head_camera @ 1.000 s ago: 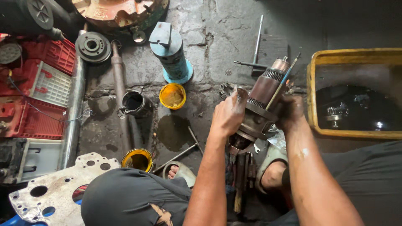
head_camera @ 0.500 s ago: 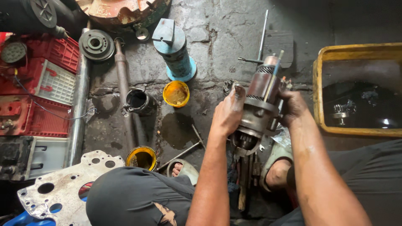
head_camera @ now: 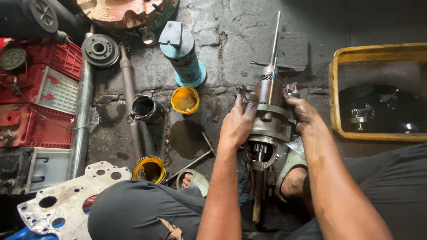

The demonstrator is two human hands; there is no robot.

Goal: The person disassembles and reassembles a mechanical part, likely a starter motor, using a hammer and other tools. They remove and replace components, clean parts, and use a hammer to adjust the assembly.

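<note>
The motor housing [head_camera: 267, 122], tilted toward the right a second ago, now stands nearly upright between both hands, above the person's feet. Left hand [head_camera: 238, 126] presses its left side, fingers [head_camera: 249, 104] clenched around the flange; right hand [head_camera: 304, 115] grips the right side, fingers wrapped behind. A thin rod [head_camera: 275, 40] rises from its far end. Right, the yellow tray [head_camera: 333, 102] stands near; left, the yellow cup [head_camera: 185, 99] and dark can [head_camera: 146, 108] lie apart. Bare room lies between them. Cracked, oil-stained concrete floor [head_camera: 231, 40]; red crates [head_camera: 40, 89] far left.
</note>
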